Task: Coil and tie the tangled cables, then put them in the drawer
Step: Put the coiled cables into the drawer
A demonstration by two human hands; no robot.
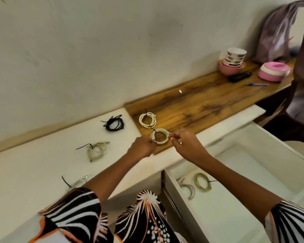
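Both my hands hold a white coiled cable (162, 132) with a black tie, at the near corner of the wooden board (200, 106). My left hand (142, 146) pinches its left side and my right hand (184, 144) pinches its right side. A second white coil (147, 119) lies just behind it on the board. On the white counter (33, 169) lie a black coil (114, 122), a pale tied coil (97, 150) and a clear coil (75, 183) near my left sleeve. The open white drawer (235, 199) at lower right holds two tied coils (201, 182).
At the far right of the board stand stacked bowls (233, 58), a black remote (239, 76), a blue pen (256, 84) and a pink and white lidded container (274, 71). A bag (277, 32) hangs beyond. A small white piece (180, 91) lies mid-board.
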